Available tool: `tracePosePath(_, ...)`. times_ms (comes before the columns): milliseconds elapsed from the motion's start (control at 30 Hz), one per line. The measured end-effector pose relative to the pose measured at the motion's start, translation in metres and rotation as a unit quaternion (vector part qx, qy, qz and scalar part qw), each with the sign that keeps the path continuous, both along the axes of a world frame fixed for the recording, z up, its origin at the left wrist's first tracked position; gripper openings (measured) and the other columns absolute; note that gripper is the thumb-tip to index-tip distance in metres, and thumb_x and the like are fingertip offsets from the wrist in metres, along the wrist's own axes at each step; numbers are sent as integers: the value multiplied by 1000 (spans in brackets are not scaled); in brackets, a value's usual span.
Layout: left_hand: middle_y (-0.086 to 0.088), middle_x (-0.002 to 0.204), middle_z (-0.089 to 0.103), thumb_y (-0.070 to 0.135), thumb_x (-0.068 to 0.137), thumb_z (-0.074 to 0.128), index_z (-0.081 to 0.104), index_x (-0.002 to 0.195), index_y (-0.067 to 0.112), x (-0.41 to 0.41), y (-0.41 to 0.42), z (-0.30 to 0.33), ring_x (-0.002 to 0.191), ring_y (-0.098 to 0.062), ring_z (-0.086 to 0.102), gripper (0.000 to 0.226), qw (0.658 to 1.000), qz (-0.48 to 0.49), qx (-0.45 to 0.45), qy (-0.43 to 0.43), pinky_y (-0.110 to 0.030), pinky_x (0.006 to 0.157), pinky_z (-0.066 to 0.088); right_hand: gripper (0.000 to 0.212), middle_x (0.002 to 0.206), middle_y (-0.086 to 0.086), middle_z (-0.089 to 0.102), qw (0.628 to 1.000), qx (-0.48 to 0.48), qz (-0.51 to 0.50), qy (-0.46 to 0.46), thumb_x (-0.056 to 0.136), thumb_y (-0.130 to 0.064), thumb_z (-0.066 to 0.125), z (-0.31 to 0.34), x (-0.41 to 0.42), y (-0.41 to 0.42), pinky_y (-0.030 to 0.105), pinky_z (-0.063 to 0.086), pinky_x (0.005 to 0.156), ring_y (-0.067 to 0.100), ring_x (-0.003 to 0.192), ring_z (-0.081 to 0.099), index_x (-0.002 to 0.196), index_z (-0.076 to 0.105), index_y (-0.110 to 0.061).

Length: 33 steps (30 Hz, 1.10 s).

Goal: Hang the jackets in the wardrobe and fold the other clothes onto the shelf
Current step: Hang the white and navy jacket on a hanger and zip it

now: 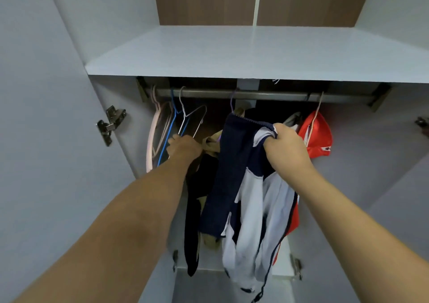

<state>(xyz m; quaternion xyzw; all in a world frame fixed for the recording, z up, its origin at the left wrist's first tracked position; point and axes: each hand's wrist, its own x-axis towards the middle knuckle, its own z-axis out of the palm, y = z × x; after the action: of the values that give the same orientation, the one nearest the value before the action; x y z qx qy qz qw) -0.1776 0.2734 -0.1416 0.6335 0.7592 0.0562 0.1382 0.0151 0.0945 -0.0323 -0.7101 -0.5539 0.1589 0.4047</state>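
A navy and white jacket hangs in front of the open wardrobe, and my right hand grips it by its upper edge. My left hand reaches in under the metal rail and holds a beige and black garment that hangs on a purple hanger. A red jacket hangs on the rail at the right. The white shelf above the rail carries nothing.
Several bare wire and plastic hangers hang at the rail's left end. The wardrobe doors stand open on both sides, with metal hinges on the left wall. A brown back panel shows above the shelf.
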Motion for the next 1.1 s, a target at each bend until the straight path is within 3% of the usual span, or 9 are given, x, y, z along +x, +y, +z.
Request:
tracePosePath(167,-20,146,41,36,93,50,46,140,6,2,18,-6,134,-38,40,57,1000,16,-7,-11,-46,106,37,12,77,7,58,1000,-26,-7,-8,82,-6,41,-8,6,11,35,38,59,31,73,53,82,52,-8)
tracePosePath(333,-20,112,59,9,89,51,53,110,9,2,23,-1,107,-40,57,21,973,-7,141,-183,-41,85,45,11,82,9,60,999,-43,-11,-6,83,-9,41,-12,14,13,32,34,59,31,74,53,83,52,-10)
tracePosePath(433,-11,92,56,7,88,48,50,98,14,-2,2,15,91,-37,58,12,955,8,201,-219,-36,72,39,12,73,5,57,998,-56,-2,-2,83,-13,42,-11,19,7,29,31,53,24,64,49,76,51,-12)
tracePosePath(500,-14,91,58,6,90,45,49,101,14,-7,-24,25,87,-37,58,14,947,10,230,-225,-39,73,42,15,71,3,54,998,-55,2,-1,86,-15,42,-9,24,1,29,28,51,22,62,46,72,48,-14)
tracePosePath(633,-17,96,61,8,96,42,42,126,14,-11,-100,39,87,-39,60,30,927,1,284,-244,-44,74,48,20,76,4,53,999,-32,11,4,90,-15,44,-7,39,-17,29,28,50,20,63,44,71,43,-17)
tracePosePath(767,-20,115,63,15,101,40,41,139,12,-15,-186,39,101,-40,60,38,942,-10,263,-210,-42,82,47,12,84,9,55,999,-36,21,32,91,-14,48,-14,46,-24,29,35,63,28,75,50,81,49,-9)
tracePosePath(867,-19,101,65,17,101,40,54,120,8,-22,-256,43,94,-41,60,25,957,-4,240,-166,-37,72,43,10,90,12,57,997,-62,25,49,91,-16,48,-27,46,-24,31,35,69,30,84,53,85,53,-8)
tracePosePath(967,-18,96,65,18,102,40,56,114,6,-22,-323,63,90,-40,59,23,971,-14,208,-116,-40,71,46,31,107,18,63,997,-65,4,50,89,-25,54,-43,36,-29,34,41,71,37,99,60,109,59,-2)
tracePosePath(1100,-17,86,61,12,100,38,52,103,6,-18,-400,96,78,-39,56,16,979,-49,180,-76,-46,68,50,41,117,20,63,994,-92,0,49,87,-29,58,-61,19,-40,36,44,78,39,107,60,117,60,-1)
